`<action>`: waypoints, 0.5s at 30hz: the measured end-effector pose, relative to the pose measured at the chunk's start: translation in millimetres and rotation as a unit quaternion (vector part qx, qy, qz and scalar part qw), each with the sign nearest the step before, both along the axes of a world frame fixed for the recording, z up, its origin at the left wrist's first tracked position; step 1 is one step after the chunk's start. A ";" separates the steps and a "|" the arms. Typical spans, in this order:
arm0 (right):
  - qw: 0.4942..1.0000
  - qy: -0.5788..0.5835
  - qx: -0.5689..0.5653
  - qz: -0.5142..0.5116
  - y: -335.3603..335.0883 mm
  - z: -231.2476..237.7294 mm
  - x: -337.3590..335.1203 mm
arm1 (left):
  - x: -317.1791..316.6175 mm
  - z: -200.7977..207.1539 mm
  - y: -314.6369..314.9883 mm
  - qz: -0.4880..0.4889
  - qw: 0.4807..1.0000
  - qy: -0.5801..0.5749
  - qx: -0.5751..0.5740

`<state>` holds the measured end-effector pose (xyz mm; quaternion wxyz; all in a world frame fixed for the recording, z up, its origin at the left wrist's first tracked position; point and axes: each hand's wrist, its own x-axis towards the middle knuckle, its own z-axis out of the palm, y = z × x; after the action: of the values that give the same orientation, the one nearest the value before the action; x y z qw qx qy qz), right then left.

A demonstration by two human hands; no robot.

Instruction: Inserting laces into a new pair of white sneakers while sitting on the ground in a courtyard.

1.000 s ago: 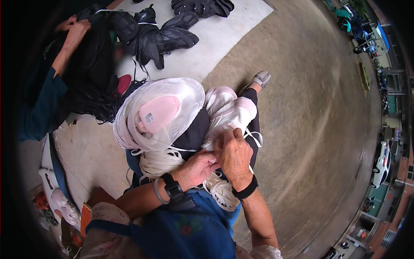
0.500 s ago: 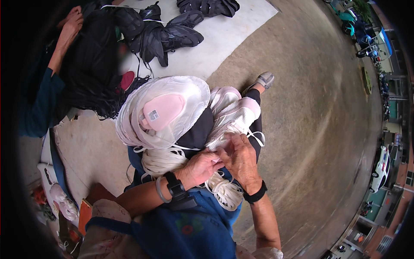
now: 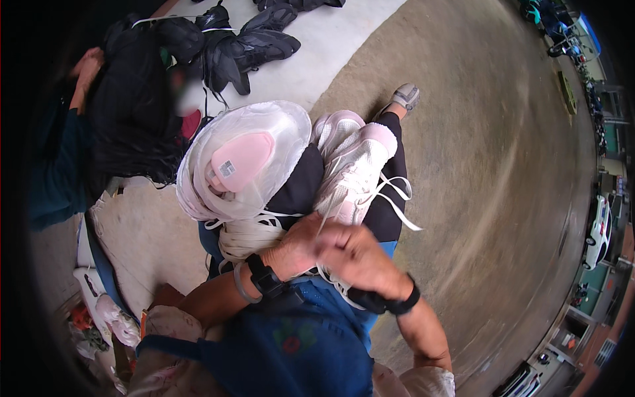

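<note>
Lace work on the lap: 2 hands meeting at the shoe's near end

And here the right hand [image 3: 357, 257] is blurring across the left hand [image 3: 291, 250], its fingers curling inward; whether they are pinching anything, I cannot tell. The left fingers are hiding behind it, so their grip is unclear too. A pale lace strand [image 3: 322, 223] is running up from between the 2 hands.

The front white-and-pink shoe [image 3: 354, 175] is lying just beyond both hands, straight ahead of the right and ahead-right of the left; contact is unclear. Its loose lace [image 3: 397, 205] is trailing rightward over the dark trouser leg [image 3: 383, 221], probably staying free for handling.

The lap is apparently serving as a bench, keeping everything close. The stack of white uppers [image 3: 284, 135] is sitting ahead-left, likely to leave the middle open, and the lace bundle [image 3: 248, 239] is resting just beside the left hand, presumably for easy reach. The blue apron [image 3: 297, 331] is seemingly shielding the clothes.
</note>
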<state>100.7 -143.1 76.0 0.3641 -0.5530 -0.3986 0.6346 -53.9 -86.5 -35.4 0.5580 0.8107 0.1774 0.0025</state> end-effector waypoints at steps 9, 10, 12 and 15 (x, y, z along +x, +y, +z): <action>0.984 0.004 0.178 0.016 -12.1 57.9 -27.8 | -10.5 54.1 21.4 0.176 0.820 -0.003 -0.545; 0.988 0.087 0.111 0.055 -15.1 65.5 -34.5 | -10.2 54.2 26.2 0.197 0.652 0.003 -0.732; 0.934 -0.114 0.304 0.152 -15.5 56.6 -59.9 | 2.8 70.2 30.9 0.172 0.663 -0.010 -0.728; 0.917 -0.161 0.274 0.243 -12.8 58.7 -73.6 | 8.0 93.0 36.7 0.224 0.713 0.007 -0.665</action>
<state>27.1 -156.0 134.8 0.2670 -0.4125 -0.7321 0.4717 -45.9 -49.8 57.6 0.9347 0.1673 0.3137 0.0030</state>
